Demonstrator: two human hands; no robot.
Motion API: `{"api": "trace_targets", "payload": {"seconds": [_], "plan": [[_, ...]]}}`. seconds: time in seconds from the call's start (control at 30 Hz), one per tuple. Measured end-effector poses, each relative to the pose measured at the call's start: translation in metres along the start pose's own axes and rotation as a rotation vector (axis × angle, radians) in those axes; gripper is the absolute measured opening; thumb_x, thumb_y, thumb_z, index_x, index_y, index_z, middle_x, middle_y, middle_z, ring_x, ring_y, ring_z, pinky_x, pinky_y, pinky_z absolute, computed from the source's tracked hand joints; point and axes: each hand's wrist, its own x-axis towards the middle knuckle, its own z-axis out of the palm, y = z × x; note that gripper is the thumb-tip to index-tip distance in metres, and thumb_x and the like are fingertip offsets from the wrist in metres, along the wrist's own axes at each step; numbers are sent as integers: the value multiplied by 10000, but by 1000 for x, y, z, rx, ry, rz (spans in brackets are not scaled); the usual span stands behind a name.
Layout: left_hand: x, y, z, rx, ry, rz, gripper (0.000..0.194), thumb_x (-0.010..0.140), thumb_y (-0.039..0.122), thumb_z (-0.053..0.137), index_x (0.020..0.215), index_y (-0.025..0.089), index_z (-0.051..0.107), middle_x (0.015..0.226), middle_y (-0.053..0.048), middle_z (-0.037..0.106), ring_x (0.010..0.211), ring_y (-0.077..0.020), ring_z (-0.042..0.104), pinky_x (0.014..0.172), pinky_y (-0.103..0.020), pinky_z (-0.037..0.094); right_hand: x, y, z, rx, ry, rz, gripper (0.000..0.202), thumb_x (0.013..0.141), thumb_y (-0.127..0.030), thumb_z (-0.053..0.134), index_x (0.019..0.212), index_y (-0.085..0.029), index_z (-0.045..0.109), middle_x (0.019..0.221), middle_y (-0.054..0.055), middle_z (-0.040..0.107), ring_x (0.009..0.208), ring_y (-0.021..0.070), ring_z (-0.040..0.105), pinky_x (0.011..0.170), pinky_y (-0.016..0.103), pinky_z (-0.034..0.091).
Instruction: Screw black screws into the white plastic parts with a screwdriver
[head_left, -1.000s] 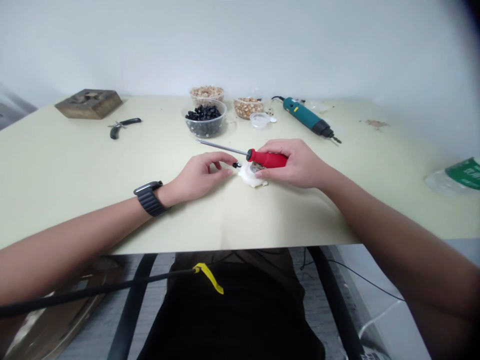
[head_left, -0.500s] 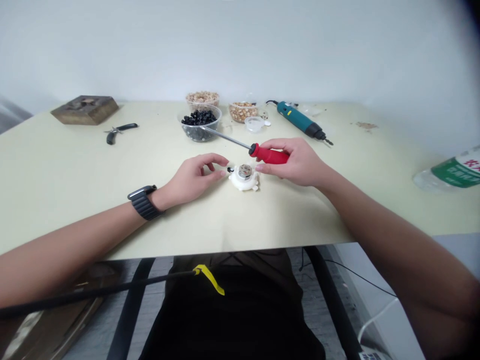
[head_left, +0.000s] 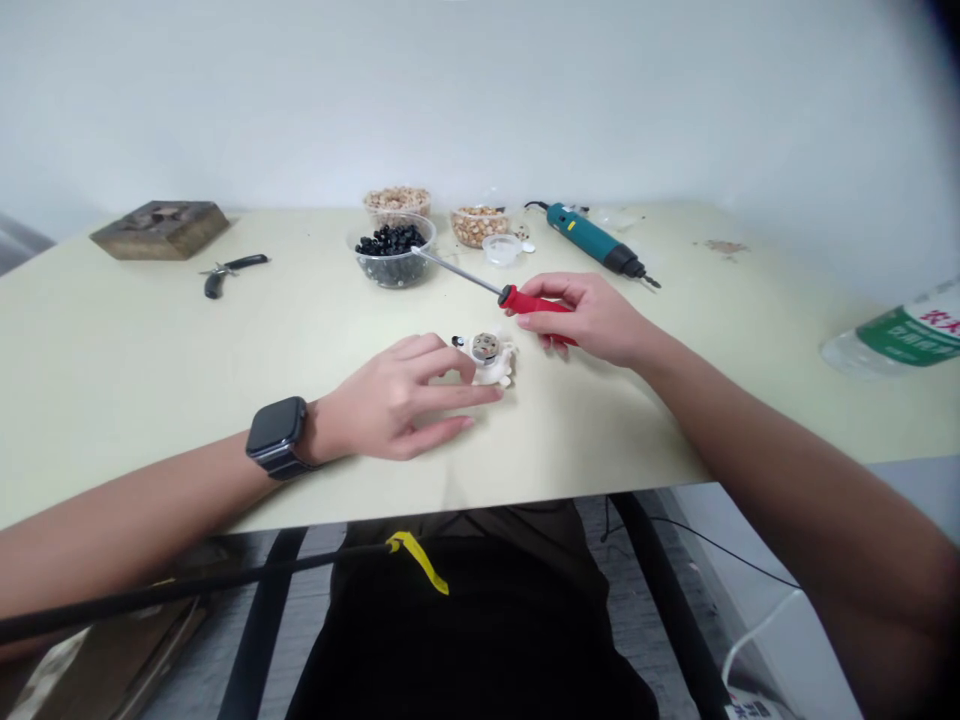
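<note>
Right hand (head_left: 592, 315) closed around red-handled screwdriver (head_left: 519, 300). Left hand (head_left: 405, 395) loosely open at white toy-like piece (head_left: 496, 371); contact unclear.

Reference: teal rotary tool (head_left: 589, 237). Just left of it: small clear cup (head_left: 501, 252), then kernel tub (head_left: 478, 237). Further left: pale-bits tub (head_left: 415, 211), black-bits tub (head_left: 390, 274). Far left: black-handled pliers (head_left: 220, 271), then brown block (head_left: 174, 241). Right of it: brown patch (head_left: 724, 246). Further right and nearer: green-labelled bottle (head_left: 904, 336), cut off by frame edge.

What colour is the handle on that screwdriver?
The screwdriver handle is red; it shows best in the head view, the only one here.
</note>
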Motion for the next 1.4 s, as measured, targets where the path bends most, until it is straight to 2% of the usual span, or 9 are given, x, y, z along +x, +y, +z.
{"api": "trace_targets", "payload": {"seconds": [0.1, 0.17, 0.27, 0.33, 0.4, 0.5, 0.73, 0.9, 1.4], "plan": [[0, -5, 0, 76, -72, 21, 332, 1127, 517, 745, 1351, 373, 942, 1165, -109, 858, 936, -276, 663, 885, -443, 511, 0, -2, 4, 128, -67, 55, 337, 968, -488, 976, 1145, -228, 857, 718, -6, 758, 490, 158, 561, 453, 332, 441], [-2, -14, -6, 109, -41, -38, 301, 1128, 549, 733, 1126, 352, 961, 1034, -105, 835, 889, -284, 629, 861, -459, 491, 2, -2, 4, 170, -38, 56, 299, 937, -445, 982, 1071, -222, 835, 851, 34, 839, 476, 138, 558, 416, 325, 423], [-9, -34, -25, 224, 195, -229, 476, 1134, 512, 715, 721, 291, 799, 828, -97, 758, 801, -277, 563, 901, -502, 501, 7, 0, -4, 168, 164, 18, 235, 902, -336, 966, 895, -230, 757, 827, 32, 814, 452, 123, 555, 385, 307, 401], [-15, -45, -38, 334, 343, -325, 566, 1144, 507, 686, 630, 270, 687, 756, -92, 721, 761, -268, 538, 909, -515, 510, 9, 1, -11, 163, 308, 2, 245, 926, -269, 914, 817, -241, 697, 759, 12, 757, 441, 119, 550, 382, 295, 395], [-19, -53, -45, 436, 392, -344, 595, 1164, 508, 630, 623, 263, 659, 717, -88, 712, 739, -263, 543, 861, -500, 506, 10, 0, -16, 166, 387, 11, 245, 967, -217, 842, 791, -245, 674, 757, 10, 744, 435, 118, 549, 380, 295, 400], [-19, -52, -44, 519, 358, -311, 602, 1195, 495, 559, 662, 251, 695, 736, -82, 760, 730, -254, 594, 801, -472, 500, 10, -3, -18, 167, 424, 42, 241, 1011, -191, 798, 808, -252, 685, 777, 12, 749, 448, 118, 546, 382, 293, 405], [-12, -34, -34, 532, 334, -265, 593, 1211, 471, 543, 699, 245, 739, 770, -69, 799, 741, -239, 677, 797, -456, 522, 10, -4, -7, 138, 389, 64, 233, 993, -161, 824, 825, -253, 691, 750, -1, 747, 454, 119, 566, 389, 274, 414], [-13, -38, -35, 525, 322, -241, 590, 1208, 458, 552, 680, 237, 696, 739, -63, 792, 727, -240, 673, 779, -455, 507, 9, -4, -4, 107, 360, 80, 232, 1012, -126, 802, 849, -251, 693, 744, -5, 746, 452, 117, 564, 389, 277, 423], [-16, -46, -32, 371, 275, -304, 543, 1181, 413, 600, 675, 239, 696, 745, -66, 774, 761, -242, 676, 754, -428, 528, 5, -2, -8, 82, 325, 76, 240, 992, -280, 953, 914, -256, 728, 804, 13, 761, 504, 129, 578, 437, 297, 449]]}}
